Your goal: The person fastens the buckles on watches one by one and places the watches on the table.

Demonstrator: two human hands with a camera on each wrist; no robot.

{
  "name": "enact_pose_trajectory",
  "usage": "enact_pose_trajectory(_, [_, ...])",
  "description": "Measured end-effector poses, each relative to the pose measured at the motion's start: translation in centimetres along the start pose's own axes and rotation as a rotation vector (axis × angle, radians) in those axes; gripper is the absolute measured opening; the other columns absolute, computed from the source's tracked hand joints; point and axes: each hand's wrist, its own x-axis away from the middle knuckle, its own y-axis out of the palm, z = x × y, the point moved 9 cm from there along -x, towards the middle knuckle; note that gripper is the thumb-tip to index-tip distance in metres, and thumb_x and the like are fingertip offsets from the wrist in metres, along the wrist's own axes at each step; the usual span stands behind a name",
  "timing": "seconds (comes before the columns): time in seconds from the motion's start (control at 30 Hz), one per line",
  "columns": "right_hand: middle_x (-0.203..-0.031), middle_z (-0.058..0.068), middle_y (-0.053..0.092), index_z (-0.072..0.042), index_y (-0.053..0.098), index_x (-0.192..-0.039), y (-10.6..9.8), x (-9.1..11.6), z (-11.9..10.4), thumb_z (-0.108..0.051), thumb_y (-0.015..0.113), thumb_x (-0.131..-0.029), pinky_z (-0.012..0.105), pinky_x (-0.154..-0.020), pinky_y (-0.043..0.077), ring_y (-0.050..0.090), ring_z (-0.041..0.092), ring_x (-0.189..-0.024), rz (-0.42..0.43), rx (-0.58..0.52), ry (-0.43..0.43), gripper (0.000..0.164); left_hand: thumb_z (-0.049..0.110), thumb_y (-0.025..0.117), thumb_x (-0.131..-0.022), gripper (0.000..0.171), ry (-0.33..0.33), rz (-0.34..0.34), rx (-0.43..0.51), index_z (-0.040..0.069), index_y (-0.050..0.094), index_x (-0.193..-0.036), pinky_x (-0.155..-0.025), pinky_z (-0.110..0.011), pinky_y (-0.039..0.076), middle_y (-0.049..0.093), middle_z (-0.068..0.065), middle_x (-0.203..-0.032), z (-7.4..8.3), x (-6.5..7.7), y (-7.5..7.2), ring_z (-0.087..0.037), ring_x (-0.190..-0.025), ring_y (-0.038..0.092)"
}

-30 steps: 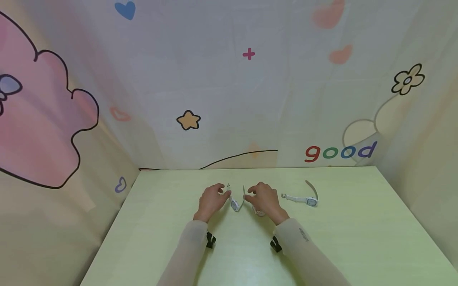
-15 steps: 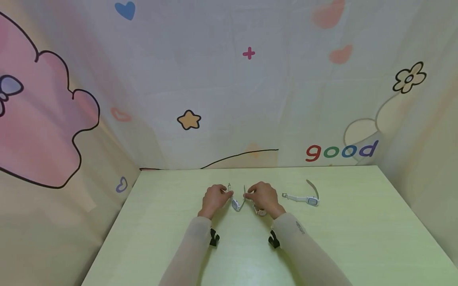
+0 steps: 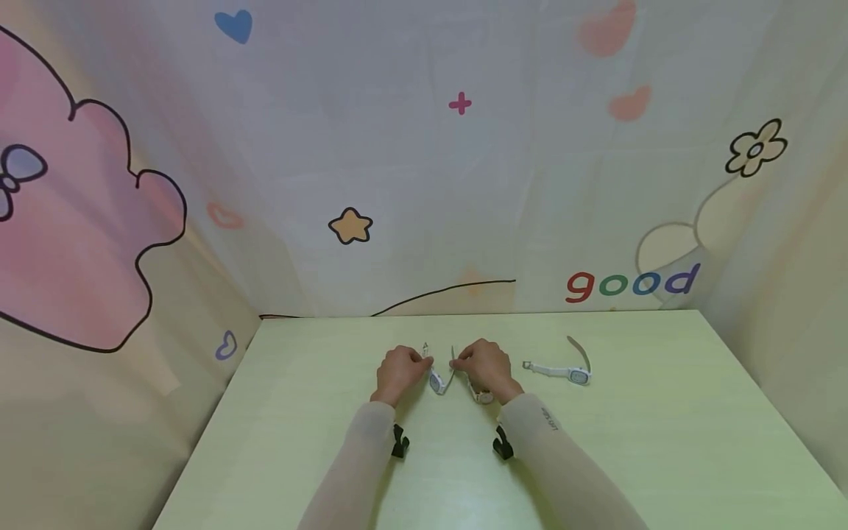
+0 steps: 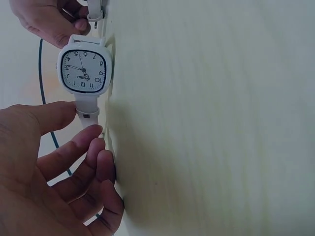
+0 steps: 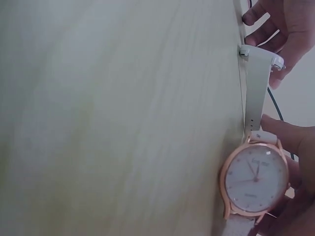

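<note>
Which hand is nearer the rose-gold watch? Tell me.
Right. The right hand partly covers the rose-gold watch in the head view; the left hand is farther left, past the held white watch.

Only stuff I can read is multicolored "good" (image 3: 632, 283) on the curtain (image 3: 424, 162) and hour numbers like 12 on the white watch (image 4: 84, 69), 'cause the right sleeve's (image 3: 563, 467) lettering is too tiny.
</note>
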Motion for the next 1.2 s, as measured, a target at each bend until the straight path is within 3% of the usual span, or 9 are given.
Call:
enact_pose_trajectory(0.33, [-0.094, 0.003, 0.076, -0.015, 0.080, -0.087, -0.2, 0.2, -0.5, -0.024, 0.070, -0.085, 0.058, -0.095, 0.044, 0.068, 0.029, -0.095, 0.008, 0.053, -0.032, 0.013, 0.026, 0.069, -0.086, 0.018, -0.012, -0.014, 0.024, 0.010, 0.077, -0.085, -0.072, -0.039, 0.051, 0.074, -0.005, -0.094, 0.5, 0.3, 0.1, -0.020, -0.082, 0.064])
enact_pose_trajectory(0.67, [-0.092, 0.003, 0.076, -0.013, 0.079, -0.088, -0.2, 0.5, 0.2, -0.023, 0.069, -0.086, 0.056, -0.095, 0.043, 0.068, 0.029, -0.094, 0.020, 0.010, -0.003, 0.014, 0.027, 0.071, -0.087, 0.015, 0.049, 0.024, 0.042, 0.013, 0.076, -0.084, -0.064, -0.032, 0.046, 0.073, -0.002, -0.087, 0.6, 0.8, 0.1, -0.015, -0.073, 0.059])
enact_pose_trajectory(0.97, [-0.086, 0.003, 0.077, -0.012, 0.080, -0.086, -0.8, 1.0, -0.1, -0.019, 0.068, -0.087, 0.042, -0.074, 0.054, 0.069, 0.021, -0.081, 0.069, -0.077, -0.024, 0.014, 0.014, 0.067, -0.086, 0.010, 0.122, 0.055, 0.138, 0.007, 0.073, -0.081, -0.056, -0.024, 0.043, 0.069, -0.003, -0.073, 0.9, 1.3, -0.2, -0.012, -0.063, 0.054])
enact_pose_trajectory(1.2, [-0.087, 0.004, 0.077, -0.012, 0.080, -0.085, -1.4, 1.2, -0.4, -0.018, 0.068, -0.086, 0.034, -0.067, 0.053, 0.069, 0.018, -0.077, 0.107, -0.156, -0.028, 0.013, 0.011, 0.064, -0.088, 0.011, 0.131, 0.066, 0.211, 0.006, 0.072, -0.081, -0.053, -0.022, 0.044, 0.069, -0.003, -0.071, 1.2, 1.5, -0.7, -0.011, -0.060, 0.055])
